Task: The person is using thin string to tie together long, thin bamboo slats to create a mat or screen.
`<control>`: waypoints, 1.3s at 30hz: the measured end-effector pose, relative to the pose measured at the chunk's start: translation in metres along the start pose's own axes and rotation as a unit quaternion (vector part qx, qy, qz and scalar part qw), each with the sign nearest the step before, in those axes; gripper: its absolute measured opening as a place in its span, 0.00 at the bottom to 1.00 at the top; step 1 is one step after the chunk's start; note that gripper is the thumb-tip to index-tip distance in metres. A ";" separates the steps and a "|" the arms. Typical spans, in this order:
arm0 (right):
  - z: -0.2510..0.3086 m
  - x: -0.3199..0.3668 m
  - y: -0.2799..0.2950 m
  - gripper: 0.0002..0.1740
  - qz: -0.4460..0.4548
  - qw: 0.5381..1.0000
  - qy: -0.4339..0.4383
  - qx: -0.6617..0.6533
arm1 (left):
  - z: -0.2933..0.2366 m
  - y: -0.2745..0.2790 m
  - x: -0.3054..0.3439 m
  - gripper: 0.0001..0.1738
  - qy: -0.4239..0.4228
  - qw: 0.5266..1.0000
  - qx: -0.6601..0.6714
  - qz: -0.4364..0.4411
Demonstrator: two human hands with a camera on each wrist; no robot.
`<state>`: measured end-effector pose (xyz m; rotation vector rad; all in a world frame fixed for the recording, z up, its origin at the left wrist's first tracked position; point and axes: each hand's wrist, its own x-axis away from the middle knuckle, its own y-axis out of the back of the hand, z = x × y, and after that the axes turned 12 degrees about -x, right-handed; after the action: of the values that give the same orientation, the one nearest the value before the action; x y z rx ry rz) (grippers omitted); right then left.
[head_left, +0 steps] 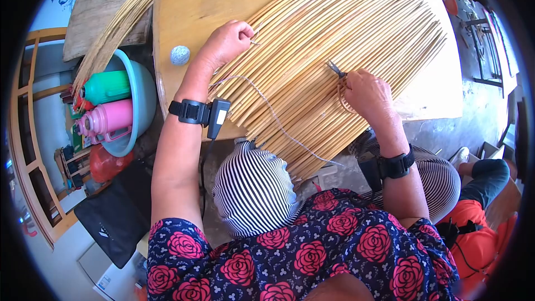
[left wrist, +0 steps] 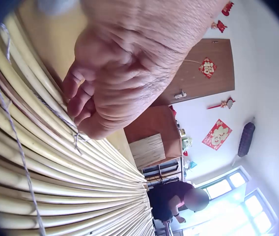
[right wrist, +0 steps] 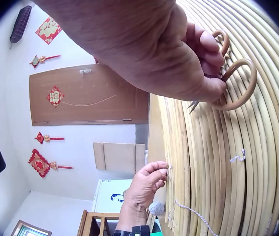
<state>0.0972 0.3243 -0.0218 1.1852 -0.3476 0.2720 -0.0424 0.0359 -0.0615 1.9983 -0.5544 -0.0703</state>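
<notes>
A wide mat of pale stalks, laid side by side, covers much of the table. At its far left edge my left hand pinches a short piece of string between curled fingers. My right hand holds scissors over the middle of the mat. Their tan loop handles show beside the fingers in the right wrist view, and the blade tips poke out past the hand. A long twisted string trails across the stalks toward my body. Small string knots sit on the stalks.
A ball of string lies on the wooden table left of the mat. Further left, a basin holds green and pink thermos flasks, under a bundle of thin stalks. Another person sits at the right.
</notes>
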 end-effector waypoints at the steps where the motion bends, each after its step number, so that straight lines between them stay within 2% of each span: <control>1: 0.000 0.000 0.000 0.13 0.002 1.000 0.001 0.001 | -0.006 0.002 0.004 0.09 -0.027 0.999 -0.044 -0.002; 4: 0.001 -0.002 0.001 0.13 0.009 1.000 0.002 0.004 | -0.023 -0.002 0.011 0.07 -0.055 0.978 -0.190 -0.061; 7: 0.001 -0.001 0.001 0.13 -0.001 1.000 0.013 0.004 | -0.033 -0.004 0.010 0.06 -0.108 0.952 -0.258 -0.124; 10: 0.002 -0.002 0.002 0.12 0.000 1.000 0.013 0.004 | -0.029 -0.015 0.001 0.07 -0.123 0.931 -0.318 -0.133; 13: 0.000 -0.006 0.002 0.12 0.022 1.000 0.004 0.020 | -0.024 -0.017 0.002 0.05 -0.108 0.946 -0.272 -0.140; 16: 0.003 -0.004 0.013 0.10 0.027 1.000 0.013 -0.002 | -0.022 -0.015 -0.001 0.05 -0.051 0.971 -0.213 -0.101; 19: -0.008 -0.010 0.013 0.08 -0.006 0.997 0.015 -0.082 | -0.016 -0.009 -0.005 0.05 0.030 0.988 -0.143 -0.053; 23: -0.009 -0.011 0.010 0.07 -0.062 0.975 0.042 -0.209 | -0.007 -0.006 -0.006 0.08 0.051 0.997 -0.041 -0.051; 26: 0.000 -0.010 0.016 0.07 0.007 0.929 -0.020 -0.370 | 0.003 -0.006 -0.008 0.10 0.066 0.997 0.014 -0.029; 29: 0.002 -0.011 0.011 0.08 0.029 0.908 -0.032 -0.418 | 0.007 -0.005 -0.009 0.11 0.061 0.998 0.031 -0.010; 32: -0.003 -0.018 -0.002 0.08 -0.008 0.887 0.005 -0.462 | -0.002 -0.001 -0.006 0.11 0.082 0.997 0.006 0.002; 35: -0.004 -0.021 -0.005 0.09 -0.013 0.902 0.040 -0.430 | -0.023 0.000 0.000 0.10 0.068 0.992 -0.107 -0.010; 38: 0.010 -0.015 -0.003 0.10 -0.020 0.938 0.062 -0.340 | -0.014 -0.013 -0.002 0.09 -0.006 0.980 -0.173 -0.093; 39: 0.010 -0.017 -0.008 0.09 -0.023 0.943 0.077 -0.324 | -0.010 -0.018 -0.003 0.09 -0.001 0.979 -0.177 -0.098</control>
<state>0.0837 0.3115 -0.0316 0.5170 -0.2419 0.1853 -0.0363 0.0519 -0.0727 1.6965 -0.3168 -0.2728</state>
